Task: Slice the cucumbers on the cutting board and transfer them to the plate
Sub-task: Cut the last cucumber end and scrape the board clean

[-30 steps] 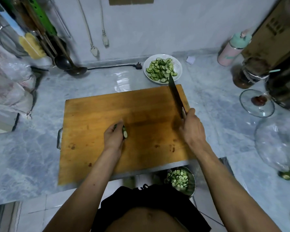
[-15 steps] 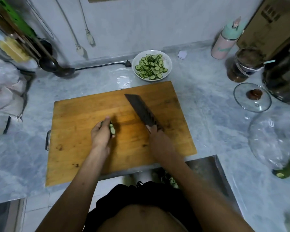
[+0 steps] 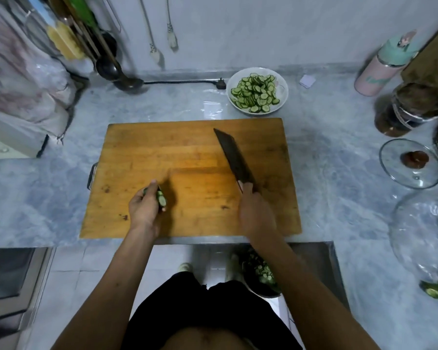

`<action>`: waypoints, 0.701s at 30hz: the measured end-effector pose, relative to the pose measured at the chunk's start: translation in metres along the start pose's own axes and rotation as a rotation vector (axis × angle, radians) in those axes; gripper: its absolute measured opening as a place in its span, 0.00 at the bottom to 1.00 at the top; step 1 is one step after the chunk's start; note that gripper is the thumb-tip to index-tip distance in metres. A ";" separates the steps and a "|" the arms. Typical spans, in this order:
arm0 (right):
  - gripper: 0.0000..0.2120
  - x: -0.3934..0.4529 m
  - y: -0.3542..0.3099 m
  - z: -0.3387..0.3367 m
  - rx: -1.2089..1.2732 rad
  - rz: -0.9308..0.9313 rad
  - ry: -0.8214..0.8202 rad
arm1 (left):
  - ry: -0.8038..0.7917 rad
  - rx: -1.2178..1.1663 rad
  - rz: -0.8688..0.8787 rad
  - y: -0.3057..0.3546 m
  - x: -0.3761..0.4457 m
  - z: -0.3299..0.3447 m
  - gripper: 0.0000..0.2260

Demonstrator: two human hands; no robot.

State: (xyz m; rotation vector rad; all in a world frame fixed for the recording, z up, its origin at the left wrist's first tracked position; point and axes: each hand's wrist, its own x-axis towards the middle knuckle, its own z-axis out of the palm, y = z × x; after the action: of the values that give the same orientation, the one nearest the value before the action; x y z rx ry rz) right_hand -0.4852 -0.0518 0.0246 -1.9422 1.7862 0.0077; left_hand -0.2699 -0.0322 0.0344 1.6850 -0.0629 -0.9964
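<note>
Gripping cucumber stub point(image 3: 161, 198), left hand point(image 3: 144, 210); right hand point(image 3: 256, 215) apart, holding knife point(image 3: 234, 157).

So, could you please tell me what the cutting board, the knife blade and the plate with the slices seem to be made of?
Cutting board: wood, by its honey-brown grain and joined strips, worn matt. Knife blade: probably metal, though dark and dull rather than shiny. Plate: likely glazed ceramic, white and smooth with a faint sheen; plastic cannot be ruled out.

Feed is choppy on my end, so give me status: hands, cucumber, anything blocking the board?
Left hand pinches cucumber piece on cutting board. Right hand grips knife, blade clear of cucumber. Plate already holds slices. Nothing between knife and cucumber.
</note>
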 end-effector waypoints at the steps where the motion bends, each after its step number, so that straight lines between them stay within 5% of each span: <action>1: 0.21 -0.007 -0.011 0.009 -0.015 -0.047 -0.016 | -0.007 -0.011 0.011 0.001 0.000 -0.003 0.10; 5: 0.18 -0.017 -0.045 0.025 0.006 -0.123 -0.054 | -0.045 -0.034 0.029 0.008 0.005 -0.018 0.09; 11: 0.10 -0.029 -0.099 0.025 0.543 -0.172 0.036 | -0.023 -0.120 0.053 0.020 0.020 -0.094 0.09; 17: 0.17 -0.053 -0.182 0.086 0.779 -0.200 -0.367 | 0.018 -0.134 0.062 0.019 0.035 -0.157 0.12; 21: 0.19 -0.048 -0.183 0.104 0.653 -0.270 -0.381 | -0.033 -0.150 0.071 0.028 0.035 -0.166 0.13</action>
State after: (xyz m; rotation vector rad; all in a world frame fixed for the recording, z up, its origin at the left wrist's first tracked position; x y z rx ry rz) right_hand -0.2872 0.0331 0.0130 -1.5505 1.0872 -0.2491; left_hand -0.1300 0.0681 0.0403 1.5198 -0.0673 -0.9523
